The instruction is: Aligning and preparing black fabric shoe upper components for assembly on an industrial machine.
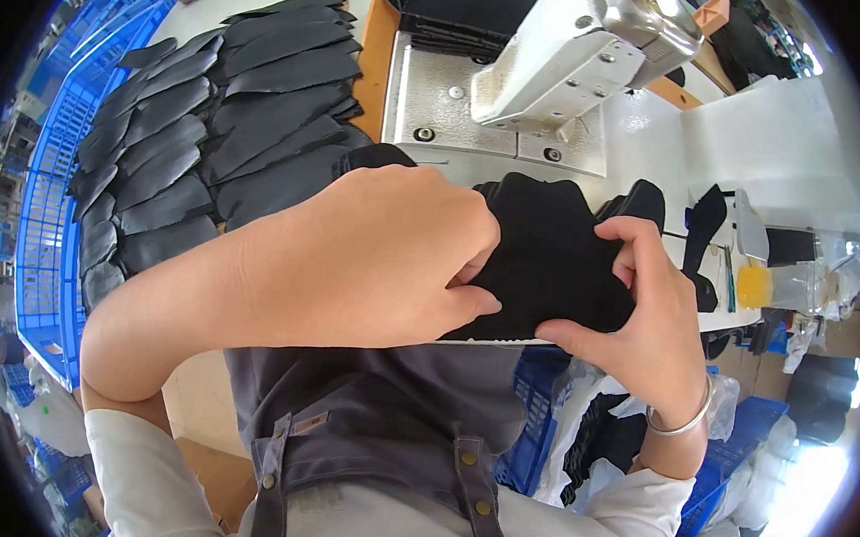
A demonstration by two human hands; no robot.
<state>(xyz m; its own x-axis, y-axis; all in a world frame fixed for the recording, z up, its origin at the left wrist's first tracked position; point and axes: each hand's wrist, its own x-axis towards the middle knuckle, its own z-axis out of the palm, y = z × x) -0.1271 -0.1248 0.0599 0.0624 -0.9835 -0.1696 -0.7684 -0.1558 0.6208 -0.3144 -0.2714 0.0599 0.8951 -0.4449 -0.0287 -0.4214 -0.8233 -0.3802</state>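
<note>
A black cut piece with a wavy outline, looking like fabric, lies at the table's front edge, below the sewing machine. My left hand is closed at its left side, thumb and curled fingers pinching the edge. My right hand curves round its right side, the thumb on the near edge and the index finger at the far corner. Whether it is one layer or a stack I cannot tell. More black pieces show just beyond my right fingers, and another dark edge behind my left hand.
The sewing machine stands on a metal plate at the back. Rows of overlapping black leather-like pieces cover the left side. Blue crates stand beyond the left edge; another blue crate is below the table. A yellow-capped bottle lies at right.
</note>
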